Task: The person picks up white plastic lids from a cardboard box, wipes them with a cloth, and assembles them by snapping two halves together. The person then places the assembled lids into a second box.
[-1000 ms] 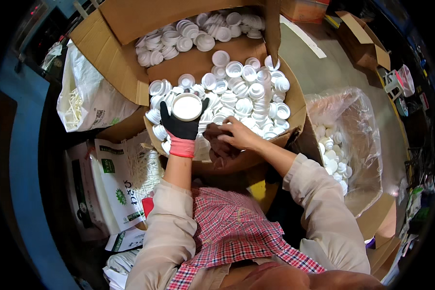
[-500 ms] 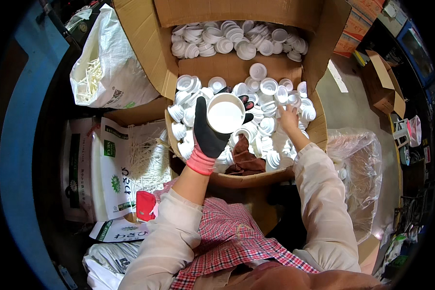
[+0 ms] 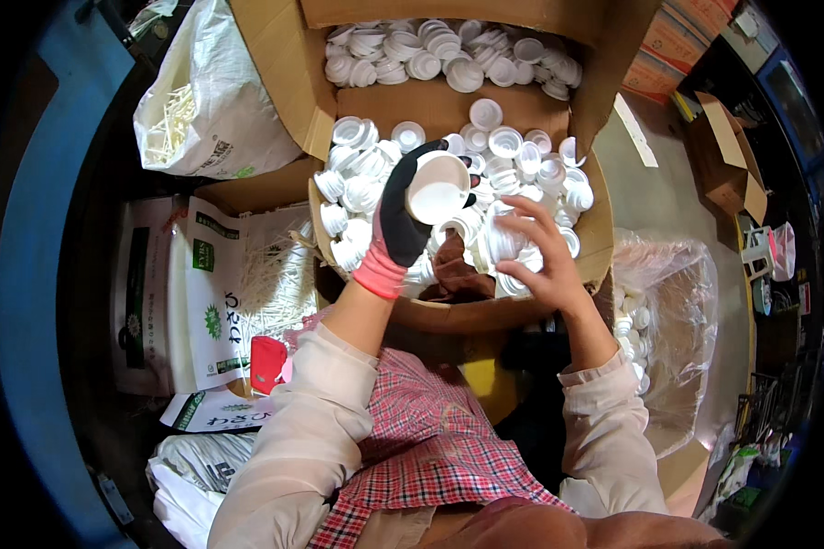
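Note:
My left hand (image 3: 399,206), in a black glove with a pink cuff, grips a round white cup (image 3: 438,190) whose open side faces me. Close to its right, my bare right hand (image 3: 547,252) curves its thumb and fingers around a white plastic cap (image 3: 504,240). Both hands are over a cardboard box (image 3: 588,274) that holds a heap of similar white caps (image 3: 506,142). A brown cloth (image 3: 458,272) lies on the caps below the held cup, near the box's front edge.
More white caps (image 3: 421,64) are piled at the box's far side. To the left stand a white woven sack (image 3: 238,128) and an open bag with thin white sticks (image 3: 279,284). A clear plastic bag (image 3: 673,320) with white pieces is on the right, a cardboard carton (image 3: 719,156) beyond it.
My right hand has come up from the heap toward the cup, now with a white cap in its fingers. The left hand has shifted slightly right, tilting the cup.

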Demonstrator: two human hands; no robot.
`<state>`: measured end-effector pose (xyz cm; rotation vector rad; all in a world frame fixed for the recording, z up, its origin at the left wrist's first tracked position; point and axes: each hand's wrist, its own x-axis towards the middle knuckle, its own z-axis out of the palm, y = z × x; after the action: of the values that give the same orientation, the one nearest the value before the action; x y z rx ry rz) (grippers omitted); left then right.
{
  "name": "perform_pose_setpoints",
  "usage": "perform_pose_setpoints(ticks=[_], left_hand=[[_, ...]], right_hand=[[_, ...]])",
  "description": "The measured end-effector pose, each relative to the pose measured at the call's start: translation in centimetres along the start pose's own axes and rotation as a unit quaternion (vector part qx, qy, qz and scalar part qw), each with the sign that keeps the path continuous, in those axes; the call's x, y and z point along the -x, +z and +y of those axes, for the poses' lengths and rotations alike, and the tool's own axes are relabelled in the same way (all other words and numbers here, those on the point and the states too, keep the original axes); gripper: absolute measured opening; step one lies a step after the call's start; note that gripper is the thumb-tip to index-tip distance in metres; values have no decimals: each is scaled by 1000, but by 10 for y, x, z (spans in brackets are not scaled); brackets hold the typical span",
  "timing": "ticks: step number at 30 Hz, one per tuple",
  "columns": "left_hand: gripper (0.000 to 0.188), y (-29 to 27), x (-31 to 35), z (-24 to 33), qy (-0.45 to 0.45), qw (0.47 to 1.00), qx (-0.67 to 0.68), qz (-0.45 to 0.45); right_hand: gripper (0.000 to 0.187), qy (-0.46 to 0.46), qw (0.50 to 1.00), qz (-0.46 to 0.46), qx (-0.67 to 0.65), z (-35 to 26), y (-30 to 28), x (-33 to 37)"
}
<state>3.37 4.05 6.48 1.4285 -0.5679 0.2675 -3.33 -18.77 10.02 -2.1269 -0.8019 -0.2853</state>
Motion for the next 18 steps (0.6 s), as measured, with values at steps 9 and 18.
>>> perform_pose_setpoints(ticks=[9,18], left_hand=[[48,-2,8,-18,-62,994,-40,-85],[68,34,9,11,-132,975,179,-26]], right_hand=[[49,-91,970,-79,210,9,13,4],[56,107,958,-58,-259,-7,9,8]])
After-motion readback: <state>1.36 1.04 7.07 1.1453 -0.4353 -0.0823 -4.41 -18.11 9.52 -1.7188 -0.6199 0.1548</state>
